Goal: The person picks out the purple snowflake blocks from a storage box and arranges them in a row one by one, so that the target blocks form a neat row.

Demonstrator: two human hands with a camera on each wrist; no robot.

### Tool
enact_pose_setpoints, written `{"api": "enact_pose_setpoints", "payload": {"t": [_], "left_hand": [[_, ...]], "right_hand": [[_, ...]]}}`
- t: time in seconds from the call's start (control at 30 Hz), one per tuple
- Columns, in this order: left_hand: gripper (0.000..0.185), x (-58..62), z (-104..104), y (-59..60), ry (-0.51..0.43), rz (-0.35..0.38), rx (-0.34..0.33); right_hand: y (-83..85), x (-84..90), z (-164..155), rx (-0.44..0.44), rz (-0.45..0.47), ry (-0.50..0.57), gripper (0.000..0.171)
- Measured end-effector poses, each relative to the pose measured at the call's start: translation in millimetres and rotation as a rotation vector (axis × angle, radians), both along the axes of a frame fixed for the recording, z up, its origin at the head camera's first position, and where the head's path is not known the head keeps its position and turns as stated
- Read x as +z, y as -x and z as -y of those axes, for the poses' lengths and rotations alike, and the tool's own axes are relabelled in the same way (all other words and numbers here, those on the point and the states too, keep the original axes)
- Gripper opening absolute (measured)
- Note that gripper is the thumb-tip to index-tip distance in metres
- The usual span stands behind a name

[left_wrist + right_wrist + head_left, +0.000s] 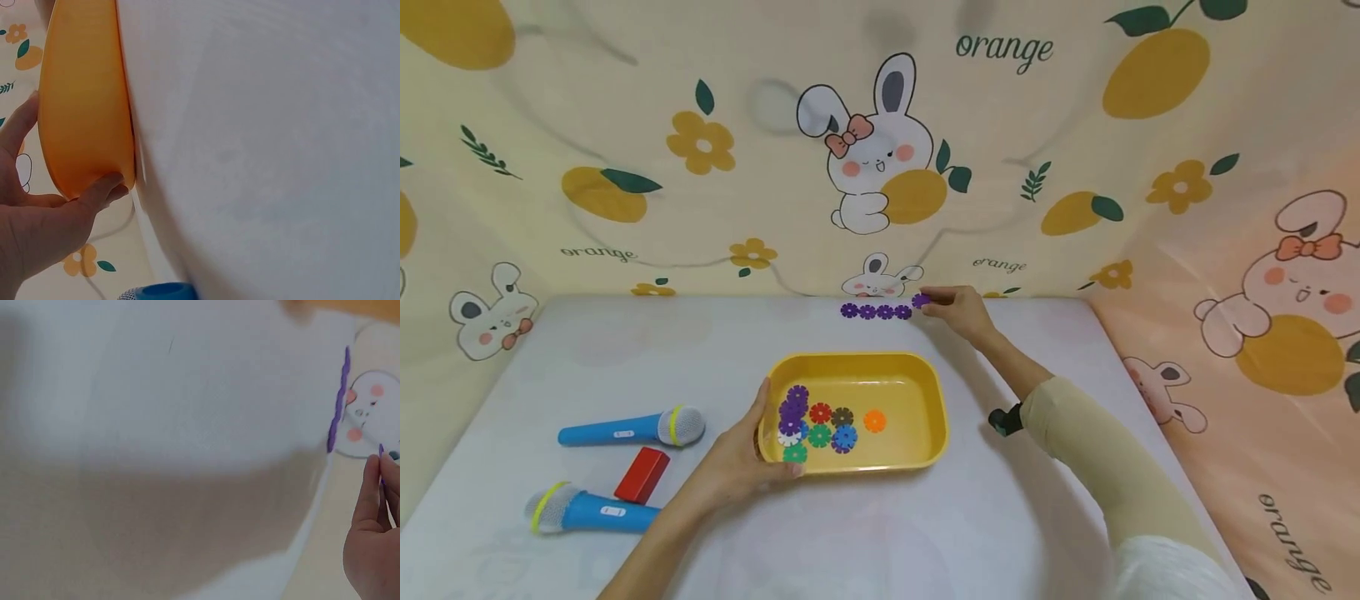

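Observation:
My right hand [964,315] pinches a purple snowflake disc [919,300] between thumb and fingers near the far edge of the table. Just left of that disc, several purple snowflake discs [876,312] lie in a straight row. In the right wrist view the held disc [381,450] is edge-on between the fingertips, off the end of the row [339,403]. My left hand [739,457] grips the near left corner of a yellow tray [913,387], thumb along the front wall and fingers on the left side. Loose discs [820,435] of several colours lie mostly in the tray's left half.
Two blue toy microphones [613,432] lie on the left of the white table [880,542], with a red block [642,475] between them. A small dark object [1004,420] shows by the right forearm. Printed cloth [737,192] stands behind the table's far edge.

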State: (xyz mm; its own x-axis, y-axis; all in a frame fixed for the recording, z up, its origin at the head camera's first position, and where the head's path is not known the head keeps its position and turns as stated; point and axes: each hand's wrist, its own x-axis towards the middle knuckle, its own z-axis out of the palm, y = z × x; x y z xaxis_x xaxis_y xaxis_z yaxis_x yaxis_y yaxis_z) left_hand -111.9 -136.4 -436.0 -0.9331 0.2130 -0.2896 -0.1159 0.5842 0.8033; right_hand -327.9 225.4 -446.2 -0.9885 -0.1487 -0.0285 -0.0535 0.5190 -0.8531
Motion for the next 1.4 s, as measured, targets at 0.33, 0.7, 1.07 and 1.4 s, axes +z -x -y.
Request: {"api": "enact_pose_setpoints", "payload": {"t": [0.33,0.7,1.07,1.4], "left_hand": [[0.128,-3.2,-4.7,-7.5,-0.017,0.012,0.011],[0.128,-1.1,-5.9,-6.5,-0.028,0.016,0.008],[0.127,-0.3,-4.6,-1.5,-0.031,0.027,0.006],[0.126,0.3,-0.9,0.1,-0.044,0.013,-0.013]], "right_hand": [[3.8,-28.1,-16.9,-0.054,0.048,-0.154,0.037],[9.3,-24.0,-15.0,-0.043,0.095,-0.198,0.037],[10.3,-18.7,-11.9,-0.029,0.122,-0.155,0.039],[-13.6,1.9,13.7,0.065,0.069,0.165,0.036]]}}
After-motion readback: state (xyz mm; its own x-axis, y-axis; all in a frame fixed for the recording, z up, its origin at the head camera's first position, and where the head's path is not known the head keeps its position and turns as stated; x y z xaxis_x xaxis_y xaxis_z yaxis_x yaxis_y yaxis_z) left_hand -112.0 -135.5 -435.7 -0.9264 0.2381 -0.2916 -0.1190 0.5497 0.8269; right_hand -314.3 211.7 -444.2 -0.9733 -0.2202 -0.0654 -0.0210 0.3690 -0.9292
